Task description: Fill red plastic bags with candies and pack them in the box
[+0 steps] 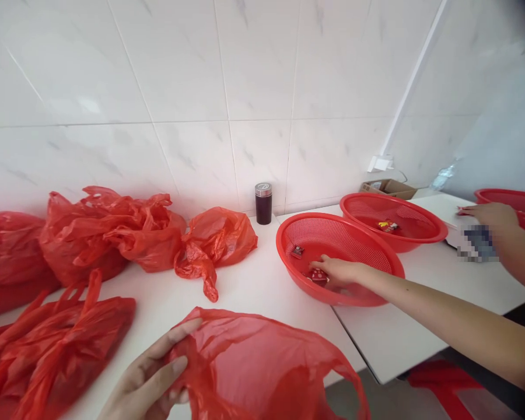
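My left hand (pixel 151 376), at the bottom, pinches the rim of a red plastic bag (pixel 254 350) between thumb and fingers. The bag hangs open at the table's front edge, one handle loop to the right. My right hand (pixel 335 269) reaches down into the nearer red mesh basket (pixel 289 233). Its fingers are closed at a small red packet with white dots (pixel 318 276); the fingertips are partly hidden. A small dark packet (pixel 297 251) lies in the same basket, left of that hand.
Several filled red bags (pixel 144 233) crowd the left side of the white table (pixel 240 286). A dark flask (pixel 263 204) stands by the wall. Behind is a second red basket (pixel 437 230) with small packets, and a cardboard box (pixel 396 188). Another person's hand (pixel 492 214) is at right.
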Motion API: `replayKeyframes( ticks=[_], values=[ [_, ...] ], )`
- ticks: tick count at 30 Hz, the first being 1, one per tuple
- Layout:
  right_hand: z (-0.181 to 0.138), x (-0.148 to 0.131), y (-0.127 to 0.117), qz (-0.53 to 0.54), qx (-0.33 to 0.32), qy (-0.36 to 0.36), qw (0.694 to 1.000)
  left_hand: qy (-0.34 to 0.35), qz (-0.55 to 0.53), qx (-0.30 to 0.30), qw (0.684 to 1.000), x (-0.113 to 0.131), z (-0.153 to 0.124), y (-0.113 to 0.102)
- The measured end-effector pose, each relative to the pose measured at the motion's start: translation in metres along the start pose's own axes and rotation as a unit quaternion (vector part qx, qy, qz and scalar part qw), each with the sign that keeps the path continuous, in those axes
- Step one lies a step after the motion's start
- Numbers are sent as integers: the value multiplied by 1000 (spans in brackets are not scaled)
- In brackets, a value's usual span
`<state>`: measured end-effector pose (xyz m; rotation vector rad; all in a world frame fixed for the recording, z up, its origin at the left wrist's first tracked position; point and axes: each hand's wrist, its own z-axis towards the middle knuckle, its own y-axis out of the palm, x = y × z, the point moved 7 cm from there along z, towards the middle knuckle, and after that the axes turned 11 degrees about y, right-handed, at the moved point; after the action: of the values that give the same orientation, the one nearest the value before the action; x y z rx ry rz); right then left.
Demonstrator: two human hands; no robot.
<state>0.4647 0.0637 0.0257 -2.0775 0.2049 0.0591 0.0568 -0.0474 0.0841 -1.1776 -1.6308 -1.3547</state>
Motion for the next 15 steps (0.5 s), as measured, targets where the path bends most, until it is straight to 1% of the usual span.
replayKeyframes(
  ticks=[2,5,8,9,10,11,12,13,14,15],
  values=[
    [-1,-1,-2,13,9,-7,1000,4,-22,17,1000,2,3,7],
    [-2,0,-10,36,12,-15,999,19,-35,5,999,5,5,23],
    [-7,-1,-31,72,36,-37,996,44,-49,-13,998,4,4,37],
    [-14,-4,-41,95,49,-52,993,60,-49,-19,997,4,4,41],
    [-23,-10,-53,140,60,-77,985,78,-44,-26,996,4,4,45],
    [-35,-19,-63,208,64,-113,969,98,-33,-32,994,4,4,48],
    [-49,-32,-72,293,57,-157,941,118,-18,-34,992,4,4,51],
    [-65,-47,-77,389,37,-206,897,135,0,-35,990,4,4,54],
    [-80,-65,-78,473,2,-253,844,147,17,-34,988,3,3,57],
    [-93,-86,-72,528,-38,-289,798,156,30,-34,987,3,3,61]
  ],
)
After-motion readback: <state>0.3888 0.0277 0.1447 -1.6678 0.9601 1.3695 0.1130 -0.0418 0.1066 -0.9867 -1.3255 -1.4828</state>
